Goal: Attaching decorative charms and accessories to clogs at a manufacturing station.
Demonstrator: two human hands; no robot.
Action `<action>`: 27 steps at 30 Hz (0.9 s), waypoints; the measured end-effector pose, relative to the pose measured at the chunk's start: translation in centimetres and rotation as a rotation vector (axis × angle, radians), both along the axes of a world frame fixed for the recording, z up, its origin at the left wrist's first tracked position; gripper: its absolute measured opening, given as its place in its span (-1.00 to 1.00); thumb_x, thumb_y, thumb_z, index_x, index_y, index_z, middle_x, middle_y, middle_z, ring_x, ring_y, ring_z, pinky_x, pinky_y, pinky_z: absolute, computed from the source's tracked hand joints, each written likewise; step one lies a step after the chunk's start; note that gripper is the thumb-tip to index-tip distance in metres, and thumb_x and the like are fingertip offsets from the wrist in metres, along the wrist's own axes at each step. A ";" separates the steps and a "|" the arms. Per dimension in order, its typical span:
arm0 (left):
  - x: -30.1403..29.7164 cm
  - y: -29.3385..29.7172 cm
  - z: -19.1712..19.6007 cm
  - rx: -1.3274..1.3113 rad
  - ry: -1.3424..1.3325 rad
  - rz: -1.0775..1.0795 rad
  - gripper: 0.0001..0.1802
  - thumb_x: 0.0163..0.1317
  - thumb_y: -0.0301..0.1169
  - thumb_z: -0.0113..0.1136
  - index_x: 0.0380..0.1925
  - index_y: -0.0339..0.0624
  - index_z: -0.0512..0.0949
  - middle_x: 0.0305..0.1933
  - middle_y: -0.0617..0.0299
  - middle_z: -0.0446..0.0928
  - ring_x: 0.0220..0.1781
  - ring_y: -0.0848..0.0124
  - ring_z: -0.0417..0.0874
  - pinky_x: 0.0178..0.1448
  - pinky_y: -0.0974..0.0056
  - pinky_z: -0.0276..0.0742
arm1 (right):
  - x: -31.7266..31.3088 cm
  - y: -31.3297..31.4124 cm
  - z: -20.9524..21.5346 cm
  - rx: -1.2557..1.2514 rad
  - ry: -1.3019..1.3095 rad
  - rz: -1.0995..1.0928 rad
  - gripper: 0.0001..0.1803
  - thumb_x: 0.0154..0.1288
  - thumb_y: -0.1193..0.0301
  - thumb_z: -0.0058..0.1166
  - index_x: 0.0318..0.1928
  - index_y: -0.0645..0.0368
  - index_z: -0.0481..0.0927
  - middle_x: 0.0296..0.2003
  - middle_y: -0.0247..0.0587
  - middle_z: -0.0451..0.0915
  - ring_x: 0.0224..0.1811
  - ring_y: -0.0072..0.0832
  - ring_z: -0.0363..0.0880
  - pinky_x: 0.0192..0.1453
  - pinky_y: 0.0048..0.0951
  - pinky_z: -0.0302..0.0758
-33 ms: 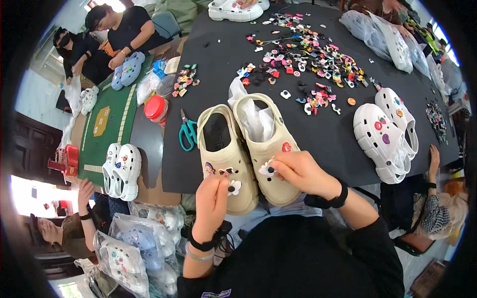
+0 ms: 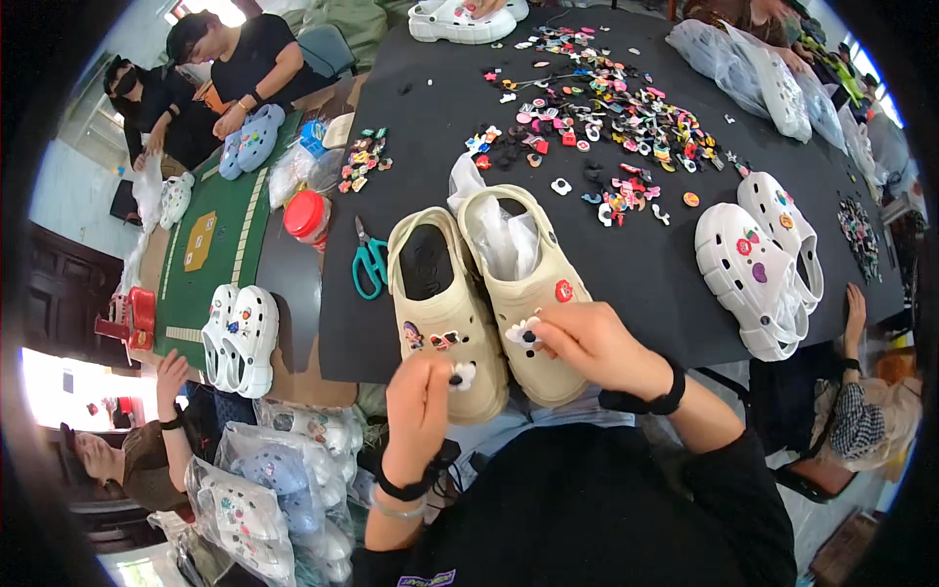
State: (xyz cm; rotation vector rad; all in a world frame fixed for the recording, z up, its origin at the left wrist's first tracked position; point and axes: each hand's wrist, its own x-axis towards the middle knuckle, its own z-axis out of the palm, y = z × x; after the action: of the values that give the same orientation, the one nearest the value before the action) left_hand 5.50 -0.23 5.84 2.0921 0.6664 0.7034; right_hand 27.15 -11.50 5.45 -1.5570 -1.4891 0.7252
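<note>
the beige clogs stood side by side at the near edge of the black table [image 2: 626, 269], toes toward the wearer: the left clog [image 2: 468, 318] and the right clog [image 2: 533, 274], the latter with a crumpled white bag [image 2: 504, 242] inside.

the left hand [image 2: 419, 391] was curled over the left toe, thumb and forefinger pinching a white flower [image 2: 464, 377] with a dark centre. the right hand [image 2: 592, 338] was bent over the right toe, its thumb and forefinger pinching a similar blossom [image 2: 521, 331]. whether either stem sat in a hole was hidden.

the step in hand seemed to be placing or adjusting the two flowers on the toes, where a purple charm [image 2: 413, 336] and a red charm [image 2: 563, 291] already sat. the next move, as far as could be judged, called for lining each stem up with a free hole and pressing it firmly, with the shoe steadied.

teal scissors [image 2: 370, 266] lay to the left, and a loose heap of charms [image 2: 626, 117] spread beyond the shoes.
</note>
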 end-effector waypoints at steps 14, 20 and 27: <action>-2.0 -5.2 0.6 -0.427 -0.366 -0.221 -0.85 0.17 -0.43 0.24 -0.35 -0.33 0.60 0.06 -0.20 0.52 -0.01 0.18 0.65 0.02 0.24 0.53 | -5.7 -2.9 1.3 0.001 0.349 0.260 -0.82 0.43 0.40 -0.18 -0.28 0.25 0.41 -0.49 -0.14 0.45 -0.44 -0.20 0.47 -0.33 -0.28 0.39; -2.4 -5.3 0.5 -0.172 -0.372 -0.090 -0.94 0.14 -0.53 0.23 -0.39 -0.29 0.55 -0.31 0.10 0.58 -0.35 0.32 0.58 -0.26 0.32 0.48 | -6.4 -2.7 1.7 -0.252 0.511 0.420 -0.76 0.47 0.29 -0.17 -0.17 0.23 0.42 -0.47 -0.27 0.49 -0.43 -0.49 0.49 -0.30 -0.42 0.44; -1.6 -4.9 1.1 0.088 -0.271 0.067 -0.91 0.12 -0.59 0.23 -0.36 -0.30 0.54 -0.32 0.10 0.57 -0.36 0.31 0.58 -0.29 0.36 0.48 | -7.3 -2.6 1.8 -0.145 0.515 0.183 -0.78 0.34 0.42 0.06 -0.08 0.23 0.40 -0.39 -0.25 0.53 -0.43 -0.51 0.53 -0.36 -0.49 0.48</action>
State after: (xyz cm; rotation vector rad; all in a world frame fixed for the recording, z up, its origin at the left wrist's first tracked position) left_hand 3.93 -5.16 6.92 2.0105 0.5640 1.0489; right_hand 19.86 -14.14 7.21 -1.2163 -1.2155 1.2572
